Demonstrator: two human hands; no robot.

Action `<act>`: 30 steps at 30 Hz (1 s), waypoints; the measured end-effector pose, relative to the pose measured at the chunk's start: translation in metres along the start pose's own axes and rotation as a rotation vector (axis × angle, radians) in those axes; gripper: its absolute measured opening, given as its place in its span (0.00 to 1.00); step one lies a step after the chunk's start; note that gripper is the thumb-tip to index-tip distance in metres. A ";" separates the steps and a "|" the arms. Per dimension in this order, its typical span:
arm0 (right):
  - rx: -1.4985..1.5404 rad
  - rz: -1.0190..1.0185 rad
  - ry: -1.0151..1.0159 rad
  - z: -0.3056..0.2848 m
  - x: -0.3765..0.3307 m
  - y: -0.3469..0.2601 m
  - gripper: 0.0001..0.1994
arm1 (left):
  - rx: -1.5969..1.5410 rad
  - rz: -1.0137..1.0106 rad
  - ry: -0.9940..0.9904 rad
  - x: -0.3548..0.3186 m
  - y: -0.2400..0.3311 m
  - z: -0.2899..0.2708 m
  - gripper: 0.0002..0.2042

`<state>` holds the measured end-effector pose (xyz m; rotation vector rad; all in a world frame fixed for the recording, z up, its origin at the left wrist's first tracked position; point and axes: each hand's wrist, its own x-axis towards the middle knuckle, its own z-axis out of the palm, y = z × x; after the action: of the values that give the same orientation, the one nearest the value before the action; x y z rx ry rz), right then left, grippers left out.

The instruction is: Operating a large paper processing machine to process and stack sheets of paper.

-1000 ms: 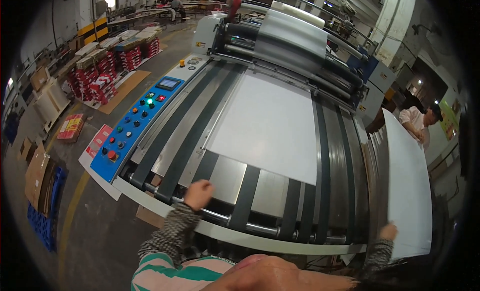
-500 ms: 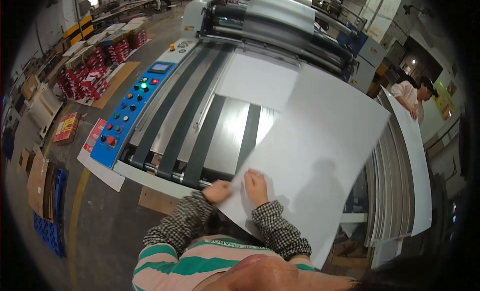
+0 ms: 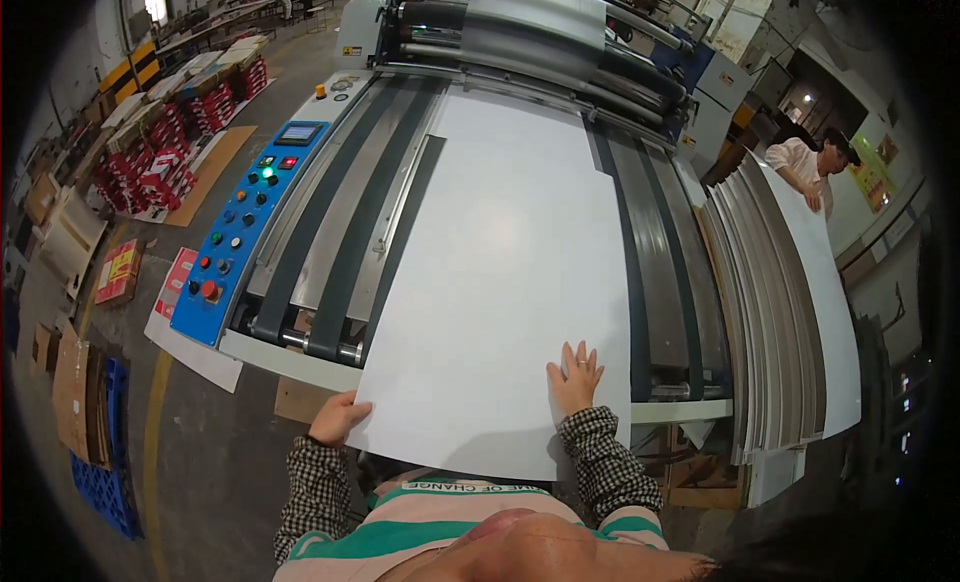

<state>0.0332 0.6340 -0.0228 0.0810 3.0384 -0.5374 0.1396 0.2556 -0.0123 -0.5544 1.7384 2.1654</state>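
Head view, white sheet [image 3: 500, 312]: flat, lengthwise over the dark conveyor belts [image 3: 371, 232]; its near end overhangs the front rail [image 3: 285, 360].
Left hand [image 3: 340, 419]: closed at the sheet's left edge by the near corner, thumb uppermost; underside fingers hidden, so I cannot tell how firm the pinch is.
Right hand [image 3: 574, 382]: open, fingers spread, palm down on the sheet's face toward its right edge; grasping nothing.
Near end: I judge laying-down mostly done; the overhang and release by both hands are not yet done.
Far sheet [image 3: 515, 122]: lies beyond, reaching toward the black rollers [image 3: 640, 92]; a step shows at the right edge. Overlapped or butted, I cannot tell.
Side guide [image 3: 405, 192]: metal bar just left of the sheet, belt showing between; I count it the limit to leftward shift.
Control panel [image 3: 215, 312]: blue, left of the belts, green lamp lit.
Sheet stack [image 3: 770, 312]: on edge at right, hemming that side; co-worker [image 3: 800, 167] at its far end.
Floor, left: red-and-white bundles [image 3: 165, 172], blue pallet [image 3: 105, 497].
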 end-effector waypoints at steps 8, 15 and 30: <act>-0.037 -0.084 -0.043 0.001 0.067 -0.019 0.29 | -0.046 -0.042 0.078 0.037 0.027 -0.007 0.11; -0.097 -0.126 -0.004 -0.007 0.146 -0.026 0.26 | 0.128 0.177 0.353 0.093 0.060 -0.011 0.09; -0.638 1.003 0.617 -0.358 0.026 0.272 0.14 | 0.048 0.385 0.542 0.092 0.073 -0.008 0.08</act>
<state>0.0083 1.0131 0.2185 1.8386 2.8960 0.6190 0.0254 0.2316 0.0040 -0.9266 2.3343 2.3655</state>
